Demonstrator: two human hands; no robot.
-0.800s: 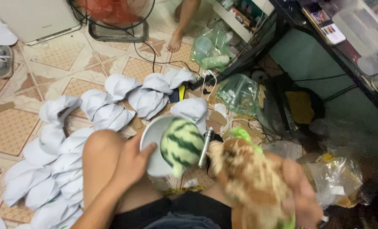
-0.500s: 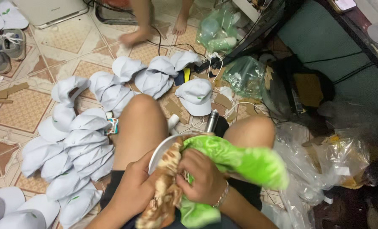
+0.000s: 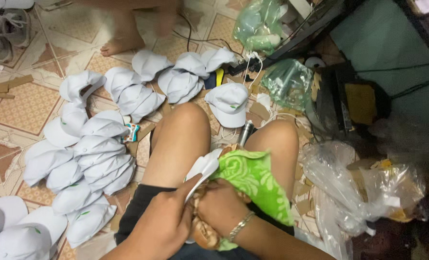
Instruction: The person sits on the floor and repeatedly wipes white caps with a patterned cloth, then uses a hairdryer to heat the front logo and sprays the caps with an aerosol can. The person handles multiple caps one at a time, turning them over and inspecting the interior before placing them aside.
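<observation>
Your left hand point(image 3: 164, 224) fingers pinch the white cap point(image 3: 202, 168) by its edge, over your lap betw. your knees. Your right hand point(image 3: 221, 207) is closed on the green cloth point(image 3: 253, 180) w/ a tan bundle point(image 3: 206, 236) under it. Risk: cap's thin edge could slip from that pinch, or cloth folds could snag it.
</observation>
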